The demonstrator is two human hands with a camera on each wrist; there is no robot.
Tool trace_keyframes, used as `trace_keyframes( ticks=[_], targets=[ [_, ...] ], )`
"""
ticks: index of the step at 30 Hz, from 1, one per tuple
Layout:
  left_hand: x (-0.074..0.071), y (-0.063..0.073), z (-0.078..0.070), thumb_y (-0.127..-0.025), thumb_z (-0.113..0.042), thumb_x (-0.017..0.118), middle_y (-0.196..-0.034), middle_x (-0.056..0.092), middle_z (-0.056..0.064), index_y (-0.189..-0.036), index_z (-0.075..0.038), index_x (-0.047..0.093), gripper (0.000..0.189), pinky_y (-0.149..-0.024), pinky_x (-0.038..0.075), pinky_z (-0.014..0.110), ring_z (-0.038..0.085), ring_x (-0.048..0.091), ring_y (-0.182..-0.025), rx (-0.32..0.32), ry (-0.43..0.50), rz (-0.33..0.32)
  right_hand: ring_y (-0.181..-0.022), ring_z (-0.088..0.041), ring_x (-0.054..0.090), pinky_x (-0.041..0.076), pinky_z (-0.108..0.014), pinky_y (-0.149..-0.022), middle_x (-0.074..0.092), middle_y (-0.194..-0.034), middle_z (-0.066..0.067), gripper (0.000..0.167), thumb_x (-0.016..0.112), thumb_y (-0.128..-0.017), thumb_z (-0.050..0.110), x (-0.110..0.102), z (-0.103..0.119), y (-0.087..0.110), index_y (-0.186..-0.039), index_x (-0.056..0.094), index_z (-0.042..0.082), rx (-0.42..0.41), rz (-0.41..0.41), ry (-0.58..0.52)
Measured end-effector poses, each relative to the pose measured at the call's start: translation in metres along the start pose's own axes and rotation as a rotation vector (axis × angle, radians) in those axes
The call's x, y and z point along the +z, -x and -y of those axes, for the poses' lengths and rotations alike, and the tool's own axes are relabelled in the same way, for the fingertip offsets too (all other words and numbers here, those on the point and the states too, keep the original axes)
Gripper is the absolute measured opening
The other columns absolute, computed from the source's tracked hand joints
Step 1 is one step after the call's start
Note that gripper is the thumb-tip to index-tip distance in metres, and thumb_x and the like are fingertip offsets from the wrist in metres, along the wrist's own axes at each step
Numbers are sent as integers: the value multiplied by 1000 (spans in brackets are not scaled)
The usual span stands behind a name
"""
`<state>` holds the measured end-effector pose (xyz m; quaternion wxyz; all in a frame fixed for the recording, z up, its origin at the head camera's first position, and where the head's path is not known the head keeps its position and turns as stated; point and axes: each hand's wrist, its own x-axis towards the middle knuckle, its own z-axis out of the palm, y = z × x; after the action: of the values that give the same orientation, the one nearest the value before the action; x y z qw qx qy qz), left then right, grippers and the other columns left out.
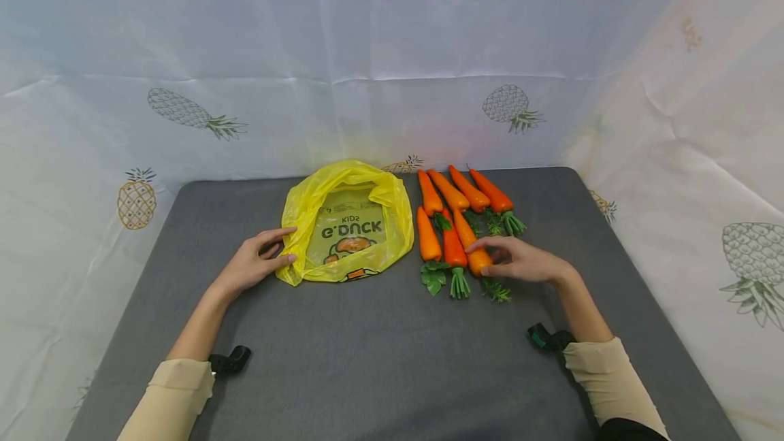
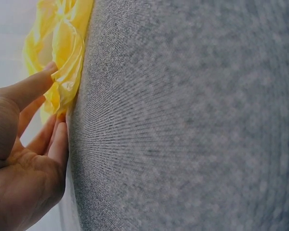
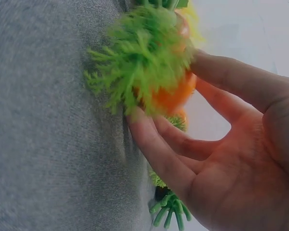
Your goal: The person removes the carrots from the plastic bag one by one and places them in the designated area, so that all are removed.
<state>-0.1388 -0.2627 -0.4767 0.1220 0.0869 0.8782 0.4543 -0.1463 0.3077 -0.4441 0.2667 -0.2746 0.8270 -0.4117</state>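
A yellow plastic bag [image 1: 398,223] with a printed duck and lettering lies on the grey table, its mouth spread wide. My left hand [image 1: 251,264] pinches the bag's left edge between thumb and fingers, and the left wrist view shows the thumb over the crumpled plastic [image 2: 70,53]. On the right, my right hand [image 1: 523,260] grips an orange carrot [image 1: 467,237] around its thick leafy end. Feathery green leaves [image 3: 139,57] on this carrot hang toward the camera in the right wrist view, hiding part of its top.
Several other carrots with green tops lie in two rows close by, among them a red-orange one [image 1: 452,243] and a short one [image 1: 429,237] just left of the held carrot. A white pineapple-print curtain [image 1: 367,33] hangs behind the grey table [image 1: 367,359].
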Motion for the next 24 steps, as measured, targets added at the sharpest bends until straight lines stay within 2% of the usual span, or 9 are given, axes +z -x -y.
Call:
trace_keyframes(
  ticks=[4,16,20,24],
  targets=[
    [-1,1,1,-104,-26,77,-165,47,23,-164,-11,49,68,-131,39,49,42,41,-159,3,0,1,-104,-17,71,63,-25,-94,59,-151,-25,47,69,-108,15,1,1,0,-153,58,5,2,3,4],
    [0,2,-1,-104,-27,76,-166,46,23,-164,-11,49,67,-131,40,50,43,41,-159,0,-2,-4,-111,-24,74,66,-28,-95,61,-149,-25,45,66,-110,14,-1,1,2,-153,58,4,-31,-15,4],
    [0,2,0,-105,-27,76,-167,46,24,-164,-11,49,67,-131,40,52,43,41,-158,5,-3,-1,-111,-27,76,68,-32,-91,66,-143,-25,41,65,-110,12,-6,4,4,-149,61,2,-13,-90,10],
    [-1,2,-1,-106,-27,74,-169,45,23,-165,-11,48,67,-131,40,52,43,41,-159,8,3,5,-106,-31,76,69,-36,-86,71,-132,-23,31,67,-109,11,-10,8,5,-138,67,-1,3,-237,38]
  ],
)
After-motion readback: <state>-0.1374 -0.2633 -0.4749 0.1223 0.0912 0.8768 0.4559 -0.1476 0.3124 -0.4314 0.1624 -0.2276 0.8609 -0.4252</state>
